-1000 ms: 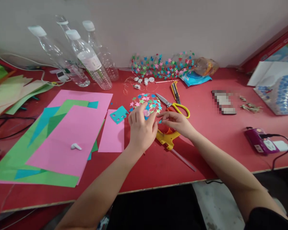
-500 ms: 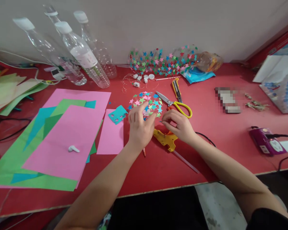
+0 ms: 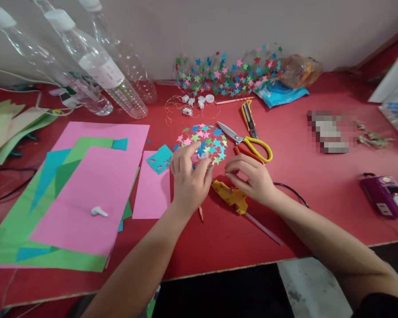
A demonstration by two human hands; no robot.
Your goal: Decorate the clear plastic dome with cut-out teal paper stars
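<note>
A clear rounded piece covered with coloured paper stars lies at the middle of the table. My left hand is at its lower left side, fingers curved around the edge and thumb apart from them. To its right, my right hand has thumb and fingertips pinched together; anything between them is too small to make out. Below that hand lies a yellow glue gun with a clear glue stick out of its back. Yellow-handled scissors rest just beyond the right hand.
Pink, green and blue sheets with a white earbud cover the left side. Clear bottles stand at the back left. A star-covered bottle lies against the wall. A cutter and a purple power socket are rightward.
The view has shifted slightly. The small blue bit seen at my right fingertips before no longer shows. My left hand stays beside the star-covered piece.
</note>
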